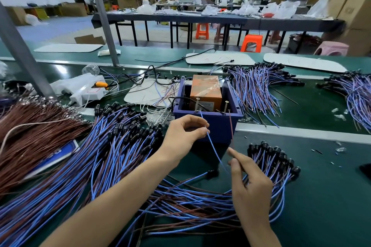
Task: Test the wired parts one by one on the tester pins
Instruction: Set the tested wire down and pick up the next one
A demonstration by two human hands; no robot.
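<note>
A blue plastic box (218,124) holds an orange tester block (206,91) with two upright screw pins (197,104), (226,106) at its front. My left hand (184,136) pinches a thin blue wire (214,151) just in front of the box, the wire's tip reaching up toward the left pin. My right hand (249,184) pinches a brown wire (231,126) that rises toward the right pin. Both wires belong to one wired part whose black head (212,173) lies between my arms. Under my right hand lies a bundle of blue and brown wired parts (277,158).
Large heaps of blue and brown wired parts (104,150) and brown wires (30,132) lie at the left. More bundles (259,84) lie behind the box on the green belt (321,114). A white power strip (88,92) sits far left. People work at distant tables.
</note>
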